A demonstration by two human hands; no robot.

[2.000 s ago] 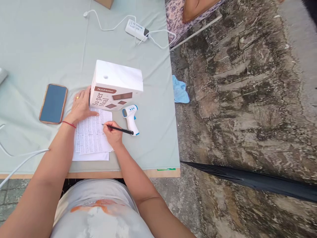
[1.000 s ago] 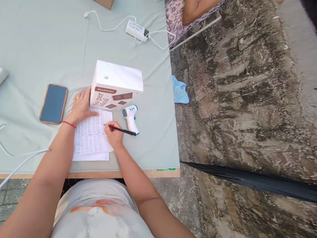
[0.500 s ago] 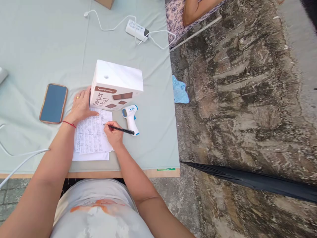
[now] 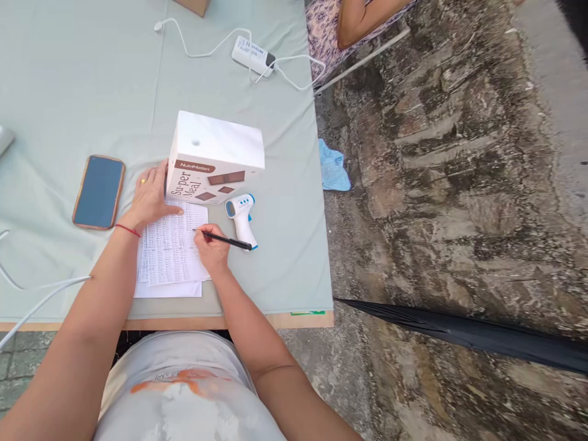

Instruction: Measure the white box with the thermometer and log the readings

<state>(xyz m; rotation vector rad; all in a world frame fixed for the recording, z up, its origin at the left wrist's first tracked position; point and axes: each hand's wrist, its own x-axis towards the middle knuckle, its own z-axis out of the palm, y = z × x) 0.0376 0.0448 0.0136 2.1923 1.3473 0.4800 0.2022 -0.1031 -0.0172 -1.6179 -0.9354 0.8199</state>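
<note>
Pinched in my right hand (image 4: pixel 213 252) is a black pen (image 4: pixel 229 240), its tip against the upper right part of the written sheets (image 4: pixel 168 251). Small handwriting in columns covers these sheets, and a blank page edge shows below them. My left hand (image 4: pixel 152 197) lies open, its thumb over the top of the paper and its fingers beside a white carton (image 4: pixel 218 144) marked "NutriMotion Super Meal". The fingertips are partly hidden by the carton. Just right of the pen lies a white and blue infrared thermometer (image 4: pixel 241 217). Left of my left hand rests a phone (image 4: pixel 98 192) with a dark screen.
A pale green cloth covers the table (image 4: pixel 92 92). Toward the back lie a white power bank (image 4: pixel 250 54) and a white cable (image 4: pixel 195 55). Another person's arm (image 4: pixel 362 24) is at the far corner. A light blue cloth (image 4: pixel 334 166) hangs by the right edge, above rough stone ground.
My right hand and the pen have shifted very slightly to the right along the paper. The left hand, the carton and the thermometer stay in place.
</note>
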